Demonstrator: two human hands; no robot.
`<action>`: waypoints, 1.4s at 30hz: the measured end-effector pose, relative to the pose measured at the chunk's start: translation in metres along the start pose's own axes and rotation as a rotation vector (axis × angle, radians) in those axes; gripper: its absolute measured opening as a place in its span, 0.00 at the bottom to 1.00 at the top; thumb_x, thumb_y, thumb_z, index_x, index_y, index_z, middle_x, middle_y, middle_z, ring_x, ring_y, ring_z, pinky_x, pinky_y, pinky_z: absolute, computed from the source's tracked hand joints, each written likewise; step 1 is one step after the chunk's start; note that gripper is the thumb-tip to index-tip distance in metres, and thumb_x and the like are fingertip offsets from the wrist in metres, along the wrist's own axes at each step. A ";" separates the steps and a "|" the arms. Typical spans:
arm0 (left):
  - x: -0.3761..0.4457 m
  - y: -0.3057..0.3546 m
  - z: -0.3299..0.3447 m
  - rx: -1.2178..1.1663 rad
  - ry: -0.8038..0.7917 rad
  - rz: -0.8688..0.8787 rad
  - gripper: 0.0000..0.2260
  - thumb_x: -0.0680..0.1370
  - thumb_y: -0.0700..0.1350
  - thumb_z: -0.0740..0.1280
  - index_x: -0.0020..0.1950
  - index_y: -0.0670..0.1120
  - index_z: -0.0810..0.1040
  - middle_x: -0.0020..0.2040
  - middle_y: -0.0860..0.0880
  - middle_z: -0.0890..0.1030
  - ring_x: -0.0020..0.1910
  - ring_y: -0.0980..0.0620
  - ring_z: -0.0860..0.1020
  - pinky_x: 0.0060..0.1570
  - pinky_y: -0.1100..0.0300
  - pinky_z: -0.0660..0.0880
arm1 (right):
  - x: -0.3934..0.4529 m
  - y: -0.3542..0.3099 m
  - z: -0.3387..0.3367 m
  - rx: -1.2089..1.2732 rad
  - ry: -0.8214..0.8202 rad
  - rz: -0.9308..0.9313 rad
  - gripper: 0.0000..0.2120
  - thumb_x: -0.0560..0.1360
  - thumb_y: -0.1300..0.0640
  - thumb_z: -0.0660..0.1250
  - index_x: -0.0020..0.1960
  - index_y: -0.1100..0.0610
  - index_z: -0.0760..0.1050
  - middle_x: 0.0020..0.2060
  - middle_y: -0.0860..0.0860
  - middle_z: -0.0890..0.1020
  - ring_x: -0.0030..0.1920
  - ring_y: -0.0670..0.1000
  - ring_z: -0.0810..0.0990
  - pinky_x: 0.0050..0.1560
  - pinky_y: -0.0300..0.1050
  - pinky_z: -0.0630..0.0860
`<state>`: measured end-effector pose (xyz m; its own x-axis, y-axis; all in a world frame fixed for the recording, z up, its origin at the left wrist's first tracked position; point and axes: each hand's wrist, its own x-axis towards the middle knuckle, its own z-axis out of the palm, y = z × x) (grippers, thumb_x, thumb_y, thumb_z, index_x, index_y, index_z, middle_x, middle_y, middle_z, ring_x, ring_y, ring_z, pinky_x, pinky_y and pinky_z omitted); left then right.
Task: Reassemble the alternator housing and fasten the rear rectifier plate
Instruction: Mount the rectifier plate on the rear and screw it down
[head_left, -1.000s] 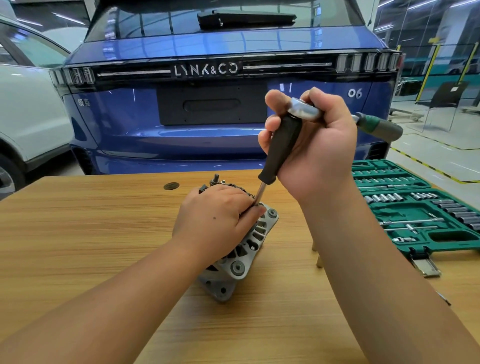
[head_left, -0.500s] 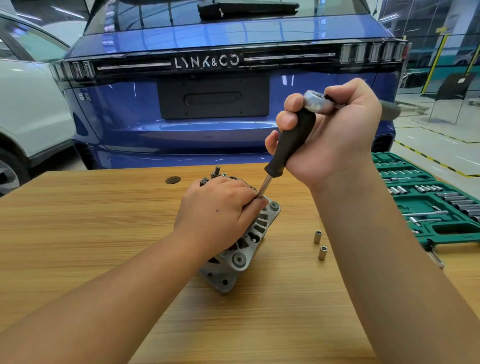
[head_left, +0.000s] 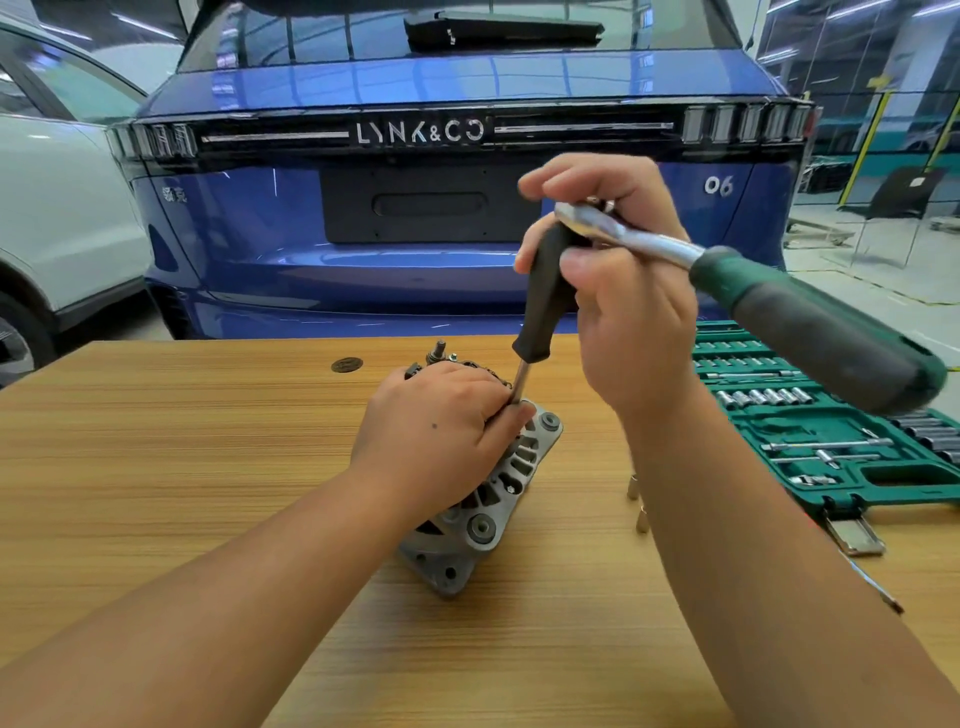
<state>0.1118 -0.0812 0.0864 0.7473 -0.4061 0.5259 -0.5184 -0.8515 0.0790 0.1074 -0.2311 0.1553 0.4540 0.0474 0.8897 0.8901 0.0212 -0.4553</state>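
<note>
- Alternator (head_left: 498, 499): head view. It lies tilted on the wooden worktop (head_left: 156, 467), near the middle, with its ribbed aluminium housing and mounting ears facing the camera and its stud end pointing away.
- Handling: the cast body looks heavy, rigid and smooth. Judged best held by the outer housing or the ears, clear of the vent slots and the rear terminals.
- Left hand (head_left: 441, 431): it covers the top of the alternator, fingers curled round the upper rim, pressing the unit down onto the worktop.
- Right hand (head_left: 623, 280): it is raised above and just right of the alternator. It grips the black handle of a driver (head_left: 545, 296) together with the head of a ratchet (head_left: 779, 296), whose green grip projects to the right.
- Driver shaft: it runs down to the rear face beside the left fingertips. The fastener itself is hidden.
- Socket set (head_left: 810, 431): the open green case lies at the right edge. Two loose sockets (head_left: 638, 501) stand between the case and the alternator.
</note>
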 end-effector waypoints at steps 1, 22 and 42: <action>0.000 0.000 0.000 -0.010 -0.005 -0.005 0.21 0.79 0.64 0.47 0.43 0.59 0.77 0.41 0.61 0.76 0.46 0.60 0.73 0.46 0.56 0.64 | 0.004 -0.001 -0.011 0.011 -0.110 0.064 0.18 0.67 0.68 0.59 0.52 0.52 0.73 0.50 0.58 0.78 0.42 0.59 0.81 0.45 0.53 0.78; 0.000 0.000 -0.001 0.017 -0.033 0.023 0.26 0.80 0.65 0.46 0.54 0.60 0.83 0.50 0.62 0.81 0.54 0.59 0.76 0.47 0.56 0.68 | 0.016 -0.031 -0.041 -0.113 -0.122 0.533 0.12 0.68 0.57 0.78 0.49 0.54 0.80 0.34 0.51 0.84 0.40 0.55 0.86 0.48 0.60 0.84; -0.001 0.000 -0.001 0.000 -0.018 0.039 0.24 0.80 0.64 0.49 0.53 0.59 0.83 0.51 0.61 0.82 0.54 0.57 0.77 0.49 0.55 0.66 | 0.019 -0.032 -0.027 0.295 0.137 0.702 0.04 0.78 0.59 0.68 0.47 0.59 0.79 0.26 0.50 0.76 0.27 0.49 0.77 0.37 0.46 0.76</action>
<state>0.1104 -0.0808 0.0863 0.7337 -0.4450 0.5134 -0.5473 -0.8349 0.0585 0.0892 -0.2576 0.1878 0.9261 0.0245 0.3765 0.3528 0.2975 -0.8871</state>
